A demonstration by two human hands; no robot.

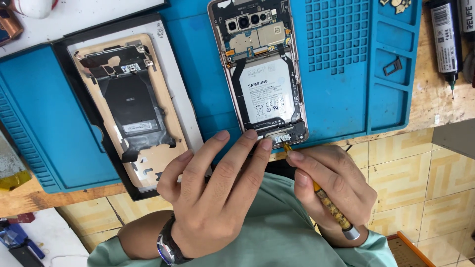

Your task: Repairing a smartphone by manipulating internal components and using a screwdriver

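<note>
Right hand (331, 190) pinches a yellow screwdriver (326, 202), its tip at the opened phone's (264, 74) bottom edge, centre frame; left hand (217, 193) lies spread, fingertips steadying that edge (holding nothing). Judged: working a bottom screw; next needs steady, straight tip pressure.

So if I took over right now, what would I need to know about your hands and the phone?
Left hand: fingertips rest on the bottom edge of the opened phone, steadying it.
Right hand: holds a screwdriver, tip at the phone's bottom edge.
Phone lies on the blue mat, battery and boards showing.
Done: back cover is off, lying to the phone's left.
Left: the work at the bottom edge.
</note>
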